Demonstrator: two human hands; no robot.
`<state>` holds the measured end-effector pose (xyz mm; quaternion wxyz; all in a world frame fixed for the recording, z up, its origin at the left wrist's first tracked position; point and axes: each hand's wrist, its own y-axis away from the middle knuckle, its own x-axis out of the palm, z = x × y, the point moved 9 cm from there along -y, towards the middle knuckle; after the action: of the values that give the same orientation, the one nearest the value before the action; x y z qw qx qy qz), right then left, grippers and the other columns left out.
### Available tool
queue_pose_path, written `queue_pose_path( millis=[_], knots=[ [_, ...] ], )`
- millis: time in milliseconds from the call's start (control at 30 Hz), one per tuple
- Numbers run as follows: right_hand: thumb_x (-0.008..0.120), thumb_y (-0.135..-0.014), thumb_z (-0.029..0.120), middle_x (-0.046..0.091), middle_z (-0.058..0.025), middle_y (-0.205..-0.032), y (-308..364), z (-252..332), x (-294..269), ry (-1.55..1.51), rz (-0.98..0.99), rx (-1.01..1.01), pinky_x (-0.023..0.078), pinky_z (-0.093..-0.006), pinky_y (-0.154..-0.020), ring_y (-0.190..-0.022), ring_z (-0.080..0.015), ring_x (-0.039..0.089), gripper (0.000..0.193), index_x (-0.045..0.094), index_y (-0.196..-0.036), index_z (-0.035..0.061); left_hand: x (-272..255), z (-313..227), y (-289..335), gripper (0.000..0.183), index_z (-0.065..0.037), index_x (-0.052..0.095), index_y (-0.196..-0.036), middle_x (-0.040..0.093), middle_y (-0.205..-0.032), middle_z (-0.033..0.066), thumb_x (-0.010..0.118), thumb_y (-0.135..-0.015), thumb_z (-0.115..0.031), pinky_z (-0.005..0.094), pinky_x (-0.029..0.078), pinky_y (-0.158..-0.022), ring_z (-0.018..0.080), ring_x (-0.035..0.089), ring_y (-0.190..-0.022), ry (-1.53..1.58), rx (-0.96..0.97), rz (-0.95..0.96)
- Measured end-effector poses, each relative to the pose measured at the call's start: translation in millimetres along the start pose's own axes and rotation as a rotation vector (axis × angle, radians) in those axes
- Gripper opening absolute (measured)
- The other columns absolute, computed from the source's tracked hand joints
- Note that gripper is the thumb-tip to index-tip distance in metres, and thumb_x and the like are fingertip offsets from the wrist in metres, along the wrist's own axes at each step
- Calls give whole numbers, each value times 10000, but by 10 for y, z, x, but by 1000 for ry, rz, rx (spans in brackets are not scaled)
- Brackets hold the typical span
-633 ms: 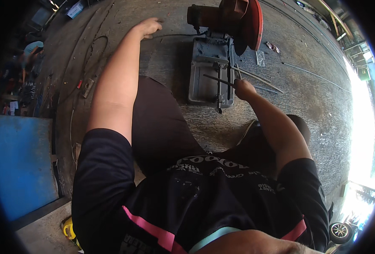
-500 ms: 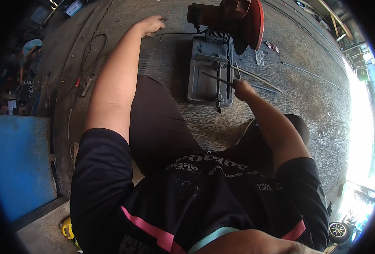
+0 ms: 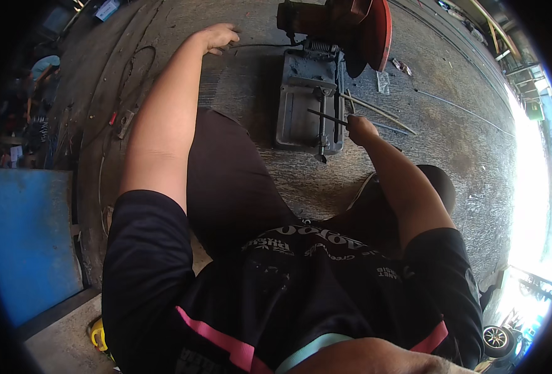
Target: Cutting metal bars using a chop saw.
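A thin dark metal rod (image 3: 327,116) is in my right hand (image 3: 363,129), whose fingers are closed round it. Its free end reaches left over the grey base (image 3: 283,128) of a cut-off saw, by the clamp screw (image 3: 322,128). The saw's red head and round guard (image 3: 380,37) are raised at the far end of the base. My left hand (image 3: 218,38) is stretched out left of the saw, low over the floor near a black cable (image 3: 260,45). Its fingers are extended and I see nothing in them.
Cut rods (image 3: 382,112) lie right of the saw, and a longer rod (image 3: 463,109) lies farther right. A clear plastic wrapper (image 3: 383,83) is near the guard. A blue panel (image 3: 29,243) stands at left; beyond it another person (image 3: 45,65) bends down.
My right hand has drawn the rod slightly to the right, so less of it lies over the saw base. My left hand has shifted a little to the left.
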<state>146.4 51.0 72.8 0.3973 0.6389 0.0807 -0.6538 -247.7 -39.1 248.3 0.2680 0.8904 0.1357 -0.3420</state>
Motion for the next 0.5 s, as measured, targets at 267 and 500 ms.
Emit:
queue_pose_path(
  millis=[267, 500],
  knots=[
    [468, -862, 115, 609, -168, -1163, 99, -216, -113, 63, 69, 104, 479, -426, -902, -1110, -328, 569, 291, 626, -1102, 78, -114, -170, -121, 500, -131, 503, -1312, 554, -1276, 95, 557, -834, -266, 394, 427, -956, 244, 522, -1166, -3, 31, -150],
    [451, -885, 183, 620, -176, -1129, 95, -1458, 232, 411, 203, -30, 473, -416, -899, -1071, -355, 582, 303, 633, -1099, 69, -183, -1214, -306, 448, -25, 529, -1241, 649, -1067, 95, 584, -860, -253, 326, 484, -768, 197, 619, -901, 68, 464, -494]
  ],
)
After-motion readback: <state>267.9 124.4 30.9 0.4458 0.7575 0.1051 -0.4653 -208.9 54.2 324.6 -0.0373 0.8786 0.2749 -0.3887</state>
